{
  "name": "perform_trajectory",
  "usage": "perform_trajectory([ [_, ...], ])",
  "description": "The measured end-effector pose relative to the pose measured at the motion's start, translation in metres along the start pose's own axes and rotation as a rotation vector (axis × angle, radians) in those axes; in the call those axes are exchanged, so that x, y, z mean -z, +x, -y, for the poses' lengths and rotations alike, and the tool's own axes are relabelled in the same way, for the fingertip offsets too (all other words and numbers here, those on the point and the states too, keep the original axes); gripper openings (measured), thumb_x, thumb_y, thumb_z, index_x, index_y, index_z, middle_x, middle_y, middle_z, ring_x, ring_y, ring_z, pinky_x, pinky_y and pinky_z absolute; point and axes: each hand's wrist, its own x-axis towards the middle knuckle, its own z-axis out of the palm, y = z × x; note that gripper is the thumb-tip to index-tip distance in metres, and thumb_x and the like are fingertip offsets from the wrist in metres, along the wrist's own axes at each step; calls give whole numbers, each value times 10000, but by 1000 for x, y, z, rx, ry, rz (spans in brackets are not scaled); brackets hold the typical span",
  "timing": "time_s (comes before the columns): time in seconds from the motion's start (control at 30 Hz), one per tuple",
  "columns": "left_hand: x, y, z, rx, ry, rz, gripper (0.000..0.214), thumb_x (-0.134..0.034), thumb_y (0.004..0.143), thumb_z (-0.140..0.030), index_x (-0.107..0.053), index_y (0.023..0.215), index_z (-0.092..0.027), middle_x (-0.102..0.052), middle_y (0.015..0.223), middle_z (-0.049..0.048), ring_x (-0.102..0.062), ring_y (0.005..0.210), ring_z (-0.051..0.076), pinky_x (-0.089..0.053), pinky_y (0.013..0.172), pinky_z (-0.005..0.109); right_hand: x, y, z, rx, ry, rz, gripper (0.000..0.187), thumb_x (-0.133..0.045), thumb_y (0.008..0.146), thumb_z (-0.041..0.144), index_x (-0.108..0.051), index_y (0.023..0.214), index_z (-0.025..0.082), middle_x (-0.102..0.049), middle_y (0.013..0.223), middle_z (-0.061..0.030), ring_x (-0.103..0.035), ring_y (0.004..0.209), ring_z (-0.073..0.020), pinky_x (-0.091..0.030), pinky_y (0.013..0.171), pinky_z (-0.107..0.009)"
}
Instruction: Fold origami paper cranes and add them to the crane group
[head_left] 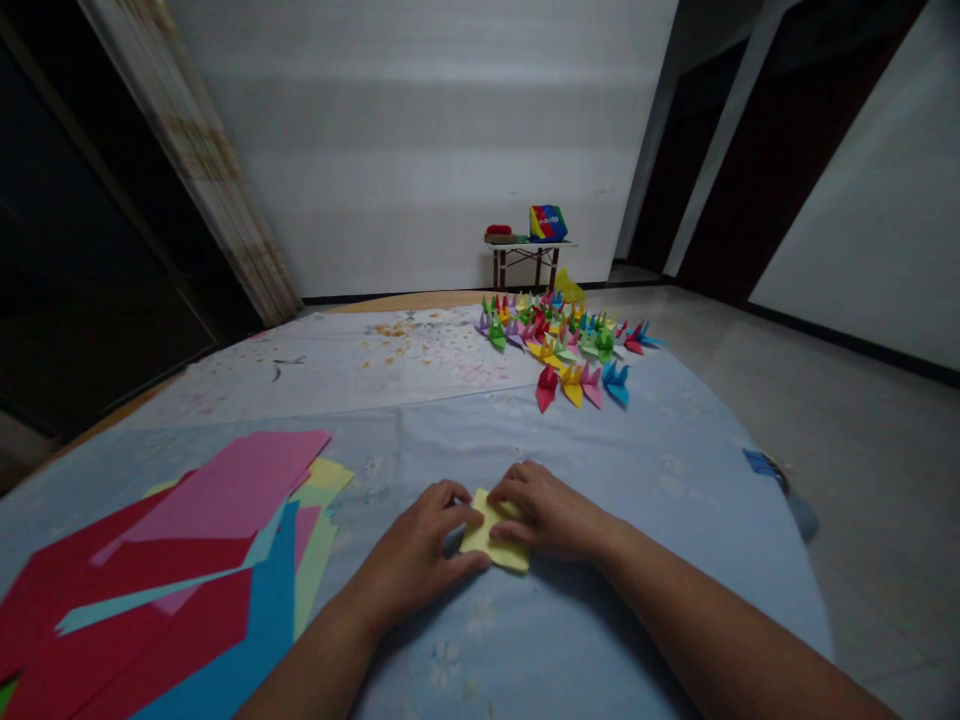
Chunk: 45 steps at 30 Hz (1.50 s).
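Observation:
A small folded piece of yellow paper (489,535) lies on the blue floral tablecloth in front of me. My left hand (427,540) holds its left side, with the thumb at the near edge and the index fingertip on the upper left. From the right, my right hand (544,510) presses its bent fingers on the paper's right half and covers part of it. Beyond my hands stands a row of folded paper cranes: a red crane (547,388), a yellow crane (572,385), a pink crane (592,385) and a blue crane (616,384).
Coloured paper sheets (232,480) are piled loosely on the left. Many more paper cranes (555,325) crowd the far right of the round table, near its edge. Behind it, a small folding table (529,246) carries a multicoloured bag (547,223) against the wall.

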Motion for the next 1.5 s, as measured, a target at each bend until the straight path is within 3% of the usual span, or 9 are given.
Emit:
perform_trajectory([
  [0.17, 1, 0, -2, -51, -19, -37, 168, -596, 750, -311, -632, 896, -238, -533, 1058, 32, -529, 960, 172, -422, 841, 287, 3, 1, 0, 51, 81, 16, 339, -611, 760, 344, -556, 1052, 181, -552, 998, -77, -477, 939, -185, -391, 832, -302],
  [0.4, -2, -1, 0, -82, -39, -34, 71, -606, 749, -252, -630, 807, -220, -599, 943, 10, -546, 894, 150, -425, 807, 271, -10, 8, -5, 124, 127, -34, 292, -640, 743, 329, -558, 984, 185, -551, 1063, -74, -471, 995, -180, -389, 868, -301],
  [0.57, -7, 0, 4, -62, -42, -93, 80, -579, 776, -256, -632, 822, -217, -605, 925, 17, -547, 879, 149, -435, 800, 277, -7, 7, -7, 46, -35, -99, 264, -610, 755, 418, -604, 906, 202, -556, 1014, -70, -447, 989, -210, -350, 872, -369],
  [0.67, -9, 2, 6, -55, -33, -127, 115, -562, 793, -276, -634, 859, -215, -602, 920, 25, -546, 867, 151, -438, 790, 281, -2, 4, -6, -9, -80, -119, 264, -605, 754, 435, -627, 883, 205, -549, 960, -71, -445, 950, -206, -365, 830, -341],
  [0.83, -8, 3, 3, -82, 13, -147, 155, -516, 828, -299, -639, 843, -206, -602, 865, 23, -550, 831, 148, -435, 758, 272, 4, -1, 1, -32, -32, 6, 306, -598, 749, 463, -648, 893, 198, -559, 884, -63, -483, 861, -182, -387, 745, -277],
  [0.97, -7, 3, -2, -109, 66, -125, 226, -458, 861, -321, -646, 830, -199, -604, 825, 27, -551, 808, 151, -430, 741, 269, 4, -4, 8, 2, -28, 53, 421, -668, 656, 505, -639, 955, 211, -557, 944, -64, -485, 886, -193, -380, 744, -273],
  [1.13, -8, 3, 0, -112, -6, -117, 168, -537, 811, -302, -646, 909, -220, -612, 877, 29, -547, 854, 158, -433, 770, 278, -2, -8, 12, -23, -65, 14, 185, -605, 764, 334, -647, 898, 213, -572, 912, -53, -492, 881, -175, -378, 737, -260],
  [1.23, -10, 3, 6, -91, -106, -124, 240, -622, 737, -268, -633, 974, -233, -615, 939, 25, -548, 900, 162, -432, 812, 285, -7, -9, 12, -37, -42, -21, 139, -568, 786, 292, -642, 855, 196, -569, 883, -54, -504, 841, -158, -388, 715, -246],
  [1.5, -10, 9, 13, 29, -207, -146, 192, -503, 799, -219, -656, 916, -213, -652, 874, 16, -580, 841, 149, -445, 780, 268, -8, -9, 5, -27, 62, -29, 115, -566, 769, 245, -647, 821, 181, -566, 788, -33, -512, 748, -132, -388, 662, -216],
])
